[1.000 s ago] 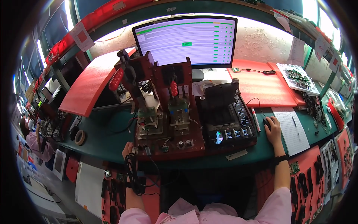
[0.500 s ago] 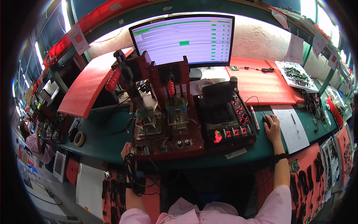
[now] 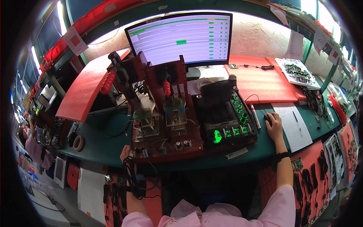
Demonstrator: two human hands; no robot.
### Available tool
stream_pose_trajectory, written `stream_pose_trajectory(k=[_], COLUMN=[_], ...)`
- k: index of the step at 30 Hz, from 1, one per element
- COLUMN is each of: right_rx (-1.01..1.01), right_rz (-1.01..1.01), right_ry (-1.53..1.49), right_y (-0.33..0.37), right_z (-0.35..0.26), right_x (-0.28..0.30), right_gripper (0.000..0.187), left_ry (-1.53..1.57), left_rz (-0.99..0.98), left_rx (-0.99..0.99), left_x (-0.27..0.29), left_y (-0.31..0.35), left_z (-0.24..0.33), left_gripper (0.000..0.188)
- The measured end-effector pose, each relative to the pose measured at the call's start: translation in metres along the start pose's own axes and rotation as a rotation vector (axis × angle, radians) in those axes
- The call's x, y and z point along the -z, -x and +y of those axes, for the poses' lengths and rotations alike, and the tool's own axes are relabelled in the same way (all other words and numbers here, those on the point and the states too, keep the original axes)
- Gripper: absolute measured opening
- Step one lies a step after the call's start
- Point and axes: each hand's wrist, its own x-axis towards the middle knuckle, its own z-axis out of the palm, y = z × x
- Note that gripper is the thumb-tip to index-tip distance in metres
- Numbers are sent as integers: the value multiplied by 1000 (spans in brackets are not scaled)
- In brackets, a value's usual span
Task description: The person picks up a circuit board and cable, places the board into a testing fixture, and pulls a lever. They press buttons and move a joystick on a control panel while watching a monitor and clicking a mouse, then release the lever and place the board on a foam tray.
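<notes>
My right hand (image 3: 276,126) rests over a black computer mouse (image 3: 267,120) on the green bench, beside a written sheet. At the front left corner of a dark red test fixture (image 3: 177,145), my left hand (image 3: 125,152) is closed on a looped black cable (image 3: 130,168) that hangs down over my wrist. Its fingers are partly hidden. The fixture carries two toggle clamps with red handles, one raised (image 3: 108,82) and one near the middle (image 3: 167,87). To its right stands a black control panel (image 3: 217,109) with green-lit buttons and knobs.
Behind the fixture a monitor (image 3: 181,41) shows a table with a green label. Red foam sheets (image 3: 253,81) lie at right, with a tray of circuit boards (image 3: 298,73) beyond. A marker (image 3: 255,116) lies near the mouse. Another person (image 3: 36,147) sits far left.
The control panel's lights have turned from red to green. The whole view has shifted slightly; both hands keep their places on the mouse and the cable.
</notes>
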Motion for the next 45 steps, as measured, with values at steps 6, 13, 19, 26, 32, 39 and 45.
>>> stream_pose_trajectory(k=[6, 13, 19, 26, 32, 39, 45], right_rx=[-41, -42, -29, -51, 101, 658, 1007], right_rz=[-26, -17, -8, -7, 226, 69, 172], right_ry=[-5, -7, 14, 69, -71, -446, -571], right_y=[1, 0, 1, 2, -12, -60, -110], right_z=[0, -2, 1, -6, -16, -280, -436], right_x=[4, 2, 0, 5, 11, 83, 73], right_gripper=[39, 39, 38, 42, 48, 57, 53], left_ry=[31, 69, 22, 23, -34, 49, 870], left_rz=[192, 205, 203, 197, 192, 220, 160], left_rx=[45, 61, 10, 30, -21, 74, 597], left_x=[-47, -55, -53, -52, -30, -28, -41], left_y=[-10, -6, -7, -6, -12, -4, 47], left_z=[55, 73, 68, 72, 19, 48, 136], left_gripper=[30, 30, 30, 30, 21, 29, 32])
